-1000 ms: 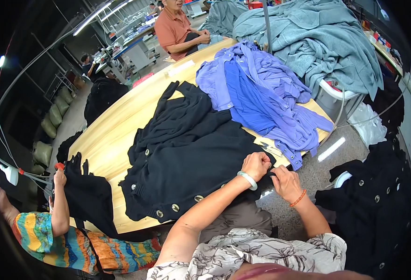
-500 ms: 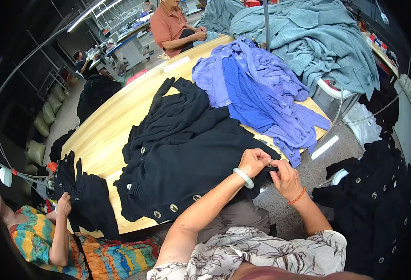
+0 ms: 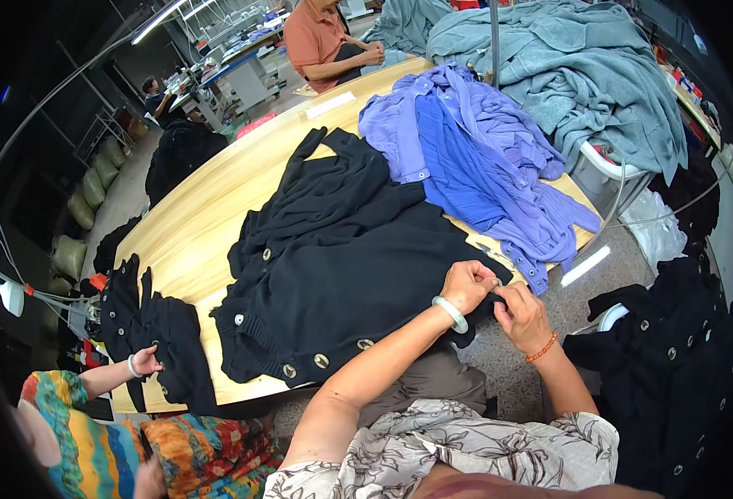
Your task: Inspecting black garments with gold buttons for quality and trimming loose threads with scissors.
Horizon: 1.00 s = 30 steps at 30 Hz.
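A black knitted cardigan (image 3: 341,283) with large metallic-looking round buttons lies spread over the table in front of me. At its right-hand edge, my left hand (image 3: 468,287) is closed, thumb and fingers pinching the border near a small shiny round piece, seemingly a button. Close against it, my right hand (image 3: 523,318) also pinches that border, its fingertips nearly meeting the left ones. The fingers partly cover the piece. Just beyond my hands, a small slim metal tool (image 3: 489,251) rests by the cardigan; its kind is unclear.
Purple-blue garments (image 3: 474,158) are heaped beyond the cardigan on the wooden table (image 3: 192,224). Grey-green cloth (image 3: 566,83) is piled over a bin at far right. More black buttoned garments (image 3: 666,358) hang at my right. A co-worker's hand (image 3: 146,361) touches black cloth at left; another person sits opposite.
My hands keep pinching the cardigan's edge, with little shift of the fingers. The co-worker's hand at left has lowered and opened over the black cloth. The whole view has shifted slightly.
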Motion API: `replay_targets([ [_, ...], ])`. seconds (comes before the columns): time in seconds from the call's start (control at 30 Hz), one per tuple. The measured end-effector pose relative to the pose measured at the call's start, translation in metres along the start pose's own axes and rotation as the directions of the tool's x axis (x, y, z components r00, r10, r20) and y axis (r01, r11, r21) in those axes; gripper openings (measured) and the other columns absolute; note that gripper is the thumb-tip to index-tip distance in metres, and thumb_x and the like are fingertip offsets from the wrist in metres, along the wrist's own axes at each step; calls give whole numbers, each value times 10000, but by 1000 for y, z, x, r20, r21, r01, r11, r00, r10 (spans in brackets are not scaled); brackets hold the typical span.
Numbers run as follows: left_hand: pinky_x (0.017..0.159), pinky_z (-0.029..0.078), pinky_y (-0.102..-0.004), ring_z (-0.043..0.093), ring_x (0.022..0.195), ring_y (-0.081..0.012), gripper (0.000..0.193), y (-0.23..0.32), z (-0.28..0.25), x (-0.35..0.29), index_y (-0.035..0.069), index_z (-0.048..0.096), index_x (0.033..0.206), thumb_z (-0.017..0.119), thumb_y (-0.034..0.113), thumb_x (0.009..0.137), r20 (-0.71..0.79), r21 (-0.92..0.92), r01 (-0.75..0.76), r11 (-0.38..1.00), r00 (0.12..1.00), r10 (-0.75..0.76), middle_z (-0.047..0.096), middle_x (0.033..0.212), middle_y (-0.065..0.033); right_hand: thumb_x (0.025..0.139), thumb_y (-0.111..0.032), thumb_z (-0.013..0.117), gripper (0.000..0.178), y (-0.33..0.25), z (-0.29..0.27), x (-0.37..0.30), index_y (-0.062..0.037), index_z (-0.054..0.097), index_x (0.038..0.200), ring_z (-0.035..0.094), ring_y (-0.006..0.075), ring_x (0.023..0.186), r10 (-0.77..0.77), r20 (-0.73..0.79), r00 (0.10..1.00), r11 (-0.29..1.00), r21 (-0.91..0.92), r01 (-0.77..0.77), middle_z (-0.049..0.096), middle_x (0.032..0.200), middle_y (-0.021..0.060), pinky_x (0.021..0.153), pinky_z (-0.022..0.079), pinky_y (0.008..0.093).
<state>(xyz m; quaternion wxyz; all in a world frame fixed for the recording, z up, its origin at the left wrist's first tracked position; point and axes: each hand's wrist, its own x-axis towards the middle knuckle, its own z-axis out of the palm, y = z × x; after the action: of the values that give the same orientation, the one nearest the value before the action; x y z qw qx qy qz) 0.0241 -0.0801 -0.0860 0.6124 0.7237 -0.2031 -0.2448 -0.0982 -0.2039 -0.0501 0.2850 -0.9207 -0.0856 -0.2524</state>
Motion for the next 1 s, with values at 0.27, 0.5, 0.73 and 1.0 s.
replay_targets([
  [0.27,614,493,-209,614,674,-73,100,2,0,1,-47,681,876,718,30,823,17,-68,18,997,1000,-17,695,800,-68,772,31,641,241,5,-7,4,-10,546,989,589,377,827,104,115,988,986,116,-117,541,921,160,712,497,435],
  [0.5,672,510,-206,632,721,-88,77,6,-8,-1,-45,675,911,691,8,857,98,-213,92,973,992,-73,699,850,-75,773,-2,677,322,4,-4,-1,-6,553,1071,603,353,877,41,-63,997,999,26,-40,558,994,163,759,506,404],
  [0.73,725,526,-220,652,772,-109,77,14,-12,-6,-51,674,926,678,-14,858,214,-181,206,962,963,-166,704,886,-91,807,-135,676,458,9,1,-9,50,538,1202,611,331,885,-24,-60,998,998,-59,20,565,1006,166,786,514,393],
  [1.0,720,516,-213,641,830,-86,202,34,-22,-13,-43,655,1054,685,53,878,329,-205,256,945,927,-180,697,958,-57,768,-105,672,441,16,9,-7,46,551,1164,619,342,839,21,-93,995,1000,11,-20,569,971,173,737,521,407],
])
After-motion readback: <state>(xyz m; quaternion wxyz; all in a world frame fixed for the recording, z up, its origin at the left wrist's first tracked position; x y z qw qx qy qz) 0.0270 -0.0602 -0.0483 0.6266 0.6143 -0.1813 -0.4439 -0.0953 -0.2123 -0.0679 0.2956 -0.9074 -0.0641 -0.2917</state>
